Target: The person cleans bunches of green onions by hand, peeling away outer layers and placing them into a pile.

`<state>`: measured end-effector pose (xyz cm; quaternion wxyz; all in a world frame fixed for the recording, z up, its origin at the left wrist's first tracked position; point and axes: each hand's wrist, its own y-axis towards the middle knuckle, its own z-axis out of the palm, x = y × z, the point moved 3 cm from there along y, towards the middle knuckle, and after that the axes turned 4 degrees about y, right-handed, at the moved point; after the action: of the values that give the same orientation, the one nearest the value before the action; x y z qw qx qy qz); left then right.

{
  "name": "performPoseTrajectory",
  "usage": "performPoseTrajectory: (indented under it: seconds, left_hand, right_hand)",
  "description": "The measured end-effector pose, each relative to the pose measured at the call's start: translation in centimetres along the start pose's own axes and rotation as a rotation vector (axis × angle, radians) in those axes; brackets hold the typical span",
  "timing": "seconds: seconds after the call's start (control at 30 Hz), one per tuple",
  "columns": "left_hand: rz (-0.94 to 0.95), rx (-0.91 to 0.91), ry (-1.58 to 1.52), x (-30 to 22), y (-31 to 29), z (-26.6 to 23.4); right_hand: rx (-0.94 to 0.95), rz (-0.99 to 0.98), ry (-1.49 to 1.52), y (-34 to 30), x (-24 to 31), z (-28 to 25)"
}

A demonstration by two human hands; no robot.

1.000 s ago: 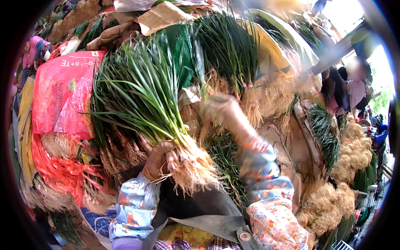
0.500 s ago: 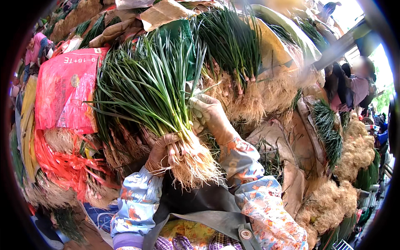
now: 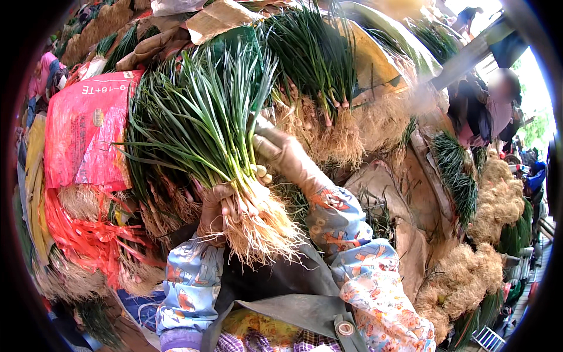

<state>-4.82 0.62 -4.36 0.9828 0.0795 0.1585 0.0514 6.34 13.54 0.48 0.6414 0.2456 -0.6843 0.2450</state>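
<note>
A thick bunch of green garlic (image 3: pixel 240 158) stands tilted in front of me, long green leaves upward, pale bulbs and stringy roots hanging down. My left hand (image 3: pixel 214 206) is closed round its stems just above the bulbs, thumb across the front. At the bunch's right side my right hand (image 3: pixel 285 154) reaches in against the leaves. Its fingers look drawn together there, slightly blurred and partly behind the leaves, so what they pinch is hidden. Both hands appear to wear thin tan gloves. Below the roots lies a dark apron (image 3: pixel 264 287).
More green garlic bunches (image 3: pixel 311 64) lie beyond my hands. To the left is a red plastic sack (image 3: pixel 88 129) over other bunches. Brown sacking (image 3: pixel 387 199) lies to the right, with root heaps (image 3: pixel 457 287) past it. Another person (image 3: pixel 498 105) is at the far right.
The whole view has shifted a little, so everything sits slightly further left. My right hand's fingers are more blurred and less visible beside the leaves. My left hand keeps its hold.
</note>
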Motion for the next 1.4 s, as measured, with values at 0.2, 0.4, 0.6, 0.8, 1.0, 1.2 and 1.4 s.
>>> performPoseTrajectory:
  seconds: [0.2,0.4,0.6,0.8,1.0,1.2,1.4]
  left_hand:
    - [-0.197,-0.228,0.056,-1.2,-1.7,-3.0]
    - [-0.201,-0.369,0.088,-0.4,-1.0,-2.7]
    - [-0.266,-0.075,0.146,0.9,1.6,4.1]
    - [-0.351,-0.217,0.231,1.0,0.8,1.4]
    - [-0.449,-0.278,0.339,1.2,0.6,0.4]
    - [-0.405,-0.422,0.284,1.2,0.8,0.1]
    - [-0.409,-0.269,0.153,0.8,1.3,2.8]
  right_hand:
    - [0.430,0.061,-1.109,-7.0,-8.6,-1.1]
    - [0.304,-0.108,-0.560,-7.6,-9.9,-7.7]
    - [-0.359,0.137,-1.008,7.1,-2.7,-11.1]
    - [-0.297,0.256,0.136,3.3,-2.6,-11.3]
    - [-0.165,0.290,0.386,-1.8,-0.2,-1.3]
    - [0.182,0.159,-0.243,-4.4,-0.7,-2.3]
    - [0.165,0.233,-0.472,-5.1,-0.5,-4.5]
